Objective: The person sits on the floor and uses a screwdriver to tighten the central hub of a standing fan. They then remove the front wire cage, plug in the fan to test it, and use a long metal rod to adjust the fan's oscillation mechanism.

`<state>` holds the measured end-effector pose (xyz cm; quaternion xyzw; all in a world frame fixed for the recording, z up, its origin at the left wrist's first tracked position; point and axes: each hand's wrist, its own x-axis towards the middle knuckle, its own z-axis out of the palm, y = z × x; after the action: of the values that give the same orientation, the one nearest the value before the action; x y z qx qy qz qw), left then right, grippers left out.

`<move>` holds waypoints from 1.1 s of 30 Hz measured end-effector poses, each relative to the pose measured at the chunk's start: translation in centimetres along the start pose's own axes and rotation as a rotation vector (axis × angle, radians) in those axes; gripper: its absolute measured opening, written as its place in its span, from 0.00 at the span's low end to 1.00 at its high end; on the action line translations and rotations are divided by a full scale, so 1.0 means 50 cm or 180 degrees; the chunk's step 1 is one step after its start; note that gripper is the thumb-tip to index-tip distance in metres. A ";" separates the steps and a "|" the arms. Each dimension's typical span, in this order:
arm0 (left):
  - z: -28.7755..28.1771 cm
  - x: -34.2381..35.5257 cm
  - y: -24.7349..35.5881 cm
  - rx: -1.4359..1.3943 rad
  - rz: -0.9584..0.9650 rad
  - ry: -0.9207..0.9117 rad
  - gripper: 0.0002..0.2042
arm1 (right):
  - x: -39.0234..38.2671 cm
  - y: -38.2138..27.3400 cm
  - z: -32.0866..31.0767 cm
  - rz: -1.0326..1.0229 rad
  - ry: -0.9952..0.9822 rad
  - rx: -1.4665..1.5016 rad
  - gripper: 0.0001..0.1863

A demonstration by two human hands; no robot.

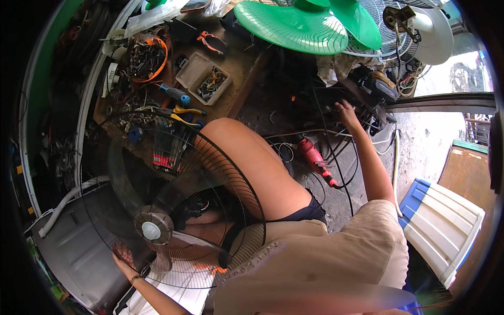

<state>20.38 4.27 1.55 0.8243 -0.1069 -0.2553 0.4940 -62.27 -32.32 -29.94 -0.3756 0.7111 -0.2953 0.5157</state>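
Observation:
A fan (pixel 151 231) with a black wire guard, dark see-through blades and a pale centre cap stands at the left, in front of my legs. My left hand (pixel 125 256) holds the lower left rim of its guard, with the fingers seen through the wires. My right arm stretches out to the far right. There my right hand (pixel 345 113) has its fingers curled in beside dark clutter and cords; what they hold, if anything, is too small to make out. A red power tool (pixel 315 160) with a black cord lies on the floor below that hand.
A wooden board (pixel 242 84) carries an open parts box (pixel 212 86), orange-handled pliers (pixel 210 43), a blue screwdriver (pixel 177 96) and an orange-rimmed bowl (pixel 149 60) of small parts. Green fan blades (pixel 294 26) are at the back. A blue-and-white container (pixel 441 226) stands right.

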 end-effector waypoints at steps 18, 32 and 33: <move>-0.030 0.000 -0.014 -0.0150 0.0011 -0.0044 0.27 | 0.118 -0.153 0.165 -0.1120 -0.1471 -0.1150 0.12; -0.017 0.001 -0.011 -0.0056 -0.0146 -0.0042 0.29 | 0.148 -0.148 0.173 -0.1893 -0.1962 -0.0328 0.28; -0.016 -0.002 -0.010 -0.0070 -0.0152 -0.0042 0.29 | 0.132 -0.150 0.169 -0.2197 -0.1971 -0.0521 0.30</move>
<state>20.68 5.18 1.44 0.8194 -0.0876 -0.2736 0.4961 -53.68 -42.19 -29.73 -0.6999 0.3784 -0.2665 0.5440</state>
